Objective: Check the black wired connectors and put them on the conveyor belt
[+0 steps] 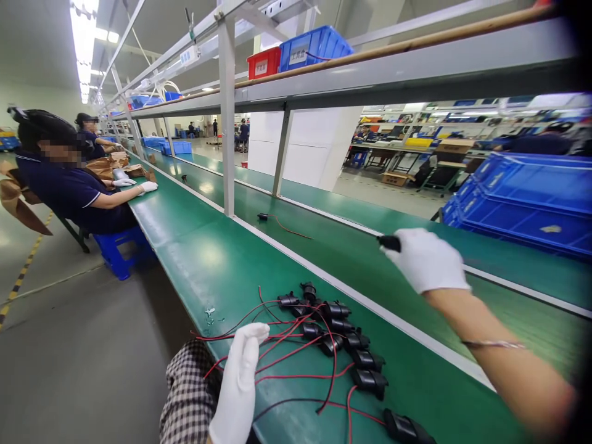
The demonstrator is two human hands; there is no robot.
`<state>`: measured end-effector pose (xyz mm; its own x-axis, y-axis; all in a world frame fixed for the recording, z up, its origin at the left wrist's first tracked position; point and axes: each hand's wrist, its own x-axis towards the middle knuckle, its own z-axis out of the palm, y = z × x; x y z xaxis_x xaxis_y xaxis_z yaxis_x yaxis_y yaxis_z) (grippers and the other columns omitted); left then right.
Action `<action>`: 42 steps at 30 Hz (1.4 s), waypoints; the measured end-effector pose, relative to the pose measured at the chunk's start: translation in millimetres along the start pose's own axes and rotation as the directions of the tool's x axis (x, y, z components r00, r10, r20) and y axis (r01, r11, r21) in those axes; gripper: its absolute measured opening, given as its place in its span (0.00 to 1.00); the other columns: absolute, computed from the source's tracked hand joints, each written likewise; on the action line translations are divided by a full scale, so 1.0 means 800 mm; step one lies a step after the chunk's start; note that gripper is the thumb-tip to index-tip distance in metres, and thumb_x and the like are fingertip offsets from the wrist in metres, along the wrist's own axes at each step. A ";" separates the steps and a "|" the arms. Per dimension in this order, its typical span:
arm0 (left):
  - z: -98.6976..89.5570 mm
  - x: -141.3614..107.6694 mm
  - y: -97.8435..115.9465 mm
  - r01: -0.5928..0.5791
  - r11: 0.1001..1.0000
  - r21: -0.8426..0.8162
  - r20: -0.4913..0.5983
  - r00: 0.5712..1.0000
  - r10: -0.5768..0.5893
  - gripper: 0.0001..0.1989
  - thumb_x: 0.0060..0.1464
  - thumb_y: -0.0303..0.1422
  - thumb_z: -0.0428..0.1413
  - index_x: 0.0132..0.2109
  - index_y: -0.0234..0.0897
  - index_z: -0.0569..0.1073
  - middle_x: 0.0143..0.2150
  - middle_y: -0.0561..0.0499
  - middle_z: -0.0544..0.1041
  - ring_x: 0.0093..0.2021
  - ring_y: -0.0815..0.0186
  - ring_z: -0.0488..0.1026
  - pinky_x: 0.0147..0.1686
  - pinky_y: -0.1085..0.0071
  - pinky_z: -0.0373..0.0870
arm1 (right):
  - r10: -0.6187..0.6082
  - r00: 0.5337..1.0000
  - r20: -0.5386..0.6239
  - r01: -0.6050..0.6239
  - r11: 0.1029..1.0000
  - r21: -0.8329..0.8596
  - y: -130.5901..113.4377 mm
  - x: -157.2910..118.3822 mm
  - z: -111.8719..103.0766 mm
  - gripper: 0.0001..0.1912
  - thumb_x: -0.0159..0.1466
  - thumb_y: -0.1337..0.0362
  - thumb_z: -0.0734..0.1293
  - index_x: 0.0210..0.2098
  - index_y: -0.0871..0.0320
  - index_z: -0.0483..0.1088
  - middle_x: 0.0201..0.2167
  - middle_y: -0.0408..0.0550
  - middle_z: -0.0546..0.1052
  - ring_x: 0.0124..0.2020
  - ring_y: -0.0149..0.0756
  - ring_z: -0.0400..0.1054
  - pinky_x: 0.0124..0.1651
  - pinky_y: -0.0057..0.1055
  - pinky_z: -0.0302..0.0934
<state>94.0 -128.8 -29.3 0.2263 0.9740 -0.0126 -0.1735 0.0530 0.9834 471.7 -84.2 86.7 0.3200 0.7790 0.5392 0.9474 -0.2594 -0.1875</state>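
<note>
My right hand (428, 259), in a white glove, is stretched out over the belt on the far side of the rail. Its closed fingers grip a small black plastic part (390, 243), whose rear is hidden in the glove. My left hand (240, 376), also gloved, is raised near the bench edge with fingers extended and loosely bent, and nothing shows in it. Beside it on the green bench top (198, 246) lies a pile of black cylindrical parts (340, 325) with red and black wires (296, 376). Some wires pass behind my left hand.
A black part with a wire (263, 216) lies on the green belt (296, 229). A metal post (227, 117) and shelf with red (263, 63) and blue bins (314, 48) stand ahead. Blue crates (522, 197) are stacked at right. A gloved co-worker (69, 166) sits at left.
</note>
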 end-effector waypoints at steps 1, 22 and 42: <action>-0.001 0.001 -0.008 -0.006 0.999 -0.032 -0.005 1.000 0.006 0.24 0.61 0.53 0.50 0.50 0.38 0.73 0.55 0.43 0.75 0.57 0.55 0.71 0.64 0.53 0.60 | 0.022 0.994 0.107 -0.014 0.997 -0.076 0.014 0.001 0.022 0.12 0.68 0.58 0.68 0.31 0.58 0.70 0.32 0.46 0.73 0.37 0.38 0.71 0.37 0.32 0.63; -0.007 0.015 -0.037 0.038 0.996 -0.084 0.071 0.997 -0.033 0.23 0.56 0.53 0.56 0.44 0.39 0.78 0.47 0.43 0.80 0.49 0.51 0.77 0.57 0.53 0.69 | -0.226 0.674 0.704 0.225 0.970 0.097 -0.171 -0.051 0.148 0.13 0.71 0.56 0.66 0.44 0.61 0.72 0.38 0.46 0.76 0.36 0.35 0.73 0.42 0.37 0.71; 0.041 0.003 0.026 0.456 0.689 -0.563 0.612 0.791 -0.023 0.29 0.55 0.54 0.57 0.43 0.27 0.78 0.35 0.41 0.80 0.35 0.58 0.78 0.42 0.61 0.71 | -0.112 0.964 0.240 -0.164 0.458 0.874 -0.206 -0.182 0.008 0.21 0.66 0.42 0.65 0.35 0.55 0.70 0.33 0.49 0.77 0.32 0.38 0.74 0.34 0.31 0.71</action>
<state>122.7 -132.6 -2.6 0.7694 0.6339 0.0781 -0.5562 0.6049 0.5699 269.0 -151.0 34.0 0.2009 0.9174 0.3436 0.3760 0.2517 -0.8918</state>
